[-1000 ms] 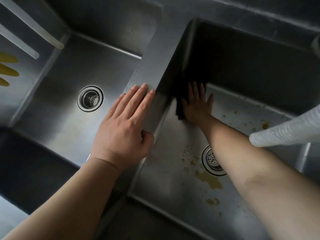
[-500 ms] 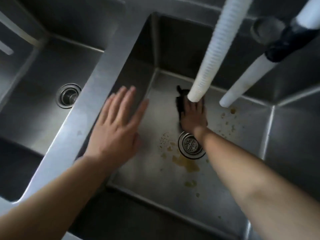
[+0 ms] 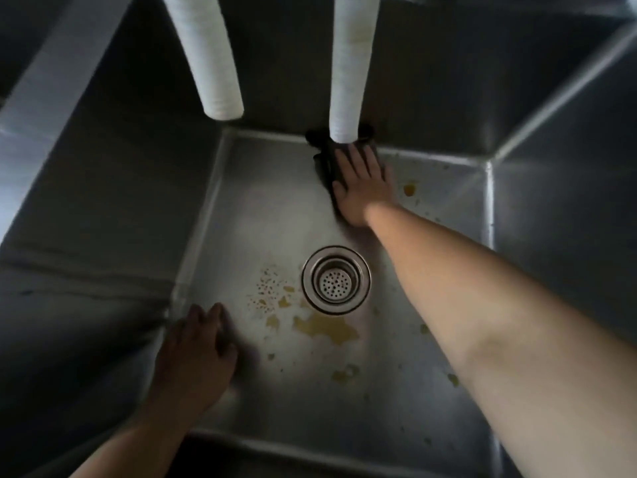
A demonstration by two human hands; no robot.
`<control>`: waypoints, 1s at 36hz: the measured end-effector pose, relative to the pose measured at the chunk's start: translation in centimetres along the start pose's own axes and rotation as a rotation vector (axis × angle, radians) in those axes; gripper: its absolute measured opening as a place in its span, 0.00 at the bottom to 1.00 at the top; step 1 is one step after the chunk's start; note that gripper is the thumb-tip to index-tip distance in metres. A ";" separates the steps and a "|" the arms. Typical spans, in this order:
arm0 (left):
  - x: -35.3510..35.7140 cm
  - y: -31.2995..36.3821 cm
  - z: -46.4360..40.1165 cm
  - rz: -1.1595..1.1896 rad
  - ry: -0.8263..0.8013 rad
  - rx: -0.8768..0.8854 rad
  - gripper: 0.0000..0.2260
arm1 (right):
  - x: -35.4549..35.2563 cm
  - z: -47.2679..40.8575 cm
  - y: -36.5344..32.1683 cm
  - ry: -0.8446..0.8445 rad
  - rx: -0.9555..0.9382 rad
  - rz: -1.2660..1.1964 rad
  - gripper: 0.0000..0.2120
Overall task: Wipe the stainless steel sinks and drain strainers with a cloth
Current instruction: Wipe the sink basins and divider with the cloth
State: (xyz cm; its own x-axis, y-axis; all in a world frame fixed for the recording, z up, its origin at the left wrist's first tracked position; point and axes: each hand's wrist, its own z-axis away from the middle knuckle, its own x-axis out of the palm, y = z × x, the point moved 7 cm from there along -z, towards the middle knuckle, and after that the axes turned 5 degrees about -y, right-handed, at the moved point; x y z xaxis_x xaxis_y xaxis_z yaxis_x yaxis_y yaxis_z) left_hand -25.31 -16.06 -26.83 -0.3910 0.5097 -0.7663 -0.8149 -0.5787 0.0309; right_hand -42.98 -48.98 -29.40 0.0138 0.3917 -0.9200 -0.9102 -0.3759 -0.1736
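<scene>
Head view, looking straight down into the steel sink: our right hand lies flat with fingers straight and spread, pressing the dark cloth onto the sink floor at the back wall, just under the end of the nearer white ribbed hose. A second white hose hangs to its left. Our left hand rests in shadow at the sink's left wall — fingers loosely extended, holding nothing. Between the hands sits the drain strainer, with yellowish stains just beside it.
</scene>
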 end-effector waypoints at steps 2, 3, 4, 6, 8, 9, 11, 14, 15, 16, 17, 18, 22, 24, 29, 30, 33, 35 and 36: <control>0.9 -0.1 -0.1 -0.045 -0.057 -0.016 0.36 | -0.1 1.1 2.3 0.030 0.095 -0.007 0.30; 1.1 0.1 0.0 -0.058 -0.069 -0.013 0.37 | -0.1 1.7 3.5 0.039 0.137 -0.024 0.30; 1.1 0.3 0.1 -0.061 -0.077 -0.013 0.37 | -0.2 2.2 4.9 0.041 0.177 -0.045 0.30; 1.1 0.6 0.5 -0.060 -0.091 -0.014 0.37 | -0.2 3.5 8.2 0.034 0.283 -0.088 0.30; 0.9 0.7 0.5 -0.047 -0.090 -0.009 0.38 | -0.4 5.4 12.1 0.035 0.431 -0.118 0.30; 0.9 0.8 0.5 -0.030 -0.086 -0.007 0.38 | -0.6 6.4 13.9 0.035 0.494 -0.115 0.30; 0.8 1.0 0.6 0.009 -0.089 -0.013 0.37 | -0.7 7.7 15.4 0.039 0.536 -0.069 0.30; 0.9 1.7 0.7 0.054 -0.106 -0.026 0.36 | -1.0 7.9 14.9 0.046 0.534 0.038 0.30; 0.9 1.8 0.6 0.048 -0.108 -0.031 0.36 | -1.0 7.9 14.6 0.034 0.541 0.061 0.30; 0.9 1.8 0.6 0.044 -0.111 -0.033 0.35 | -0.8 8.1 14.3 0.020 0.545 0.070 0.30; 0.9 1.8 0.7 0.051 -0.118 -0.035 0.35 | -0.5 8.6 14.0 0.009 0.537 0.065 0.30; 0.9 1.8 0.7 0.074 -0.128 -0.039 0.35 | -0.2 9.3 13.7 0.010 0.522 0.054 0.30; 0.8 2.0 0.6 0.159 -0.138 -0.054 0.35 | 2.3 15.0 12.0 0.061 0.455 0.029 0.31; 0.9 2.2 0.7 0.171 -0.154 -0.063 0.36 | 4.3 18.8 11.2 0.050 0.448 0.041 0.31; 0.7 2.3 0.8 0.191 -0.163 -0.065 0.37 | 7.1 24.6 10.0 0.006 0.468 0.037 0.32; 0.6 2.3 0.9 0.199 -0.167 -0.064 0.37 | 7.1 24.6 10.0 0.009 0.476 0.034 0.32; 0.7 2.3 0.7 0.202 -0.179 -0.063 0.37 | 6.3 23.1 10.4 0.045 0.497 0.012 0.32; 0.8 2.1 0.5 0.188 -0.184 -0.067 0.37 | 5.3 20.7 11.2 0.084 0.510 -0.014 0.31; 0.9 2.0 0.4 0.181 -0.187 -0.070 0.37 | 4.7 19.1 11.7 0.092 0.508 -0.025 0.31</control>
State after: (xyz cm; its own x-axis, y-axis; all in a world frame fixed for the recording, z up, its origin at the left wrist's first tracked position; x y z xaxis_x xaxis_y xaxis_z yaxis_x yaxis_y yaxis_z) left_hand -27.45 -16.51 -27.20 -0.6051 0.4987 -0.6207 -0.6957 -0.7103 0.1075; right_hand -61.49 -35.56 -29.04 0.0534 0.3114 -0.9488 -0.9950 0.0965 -0.0243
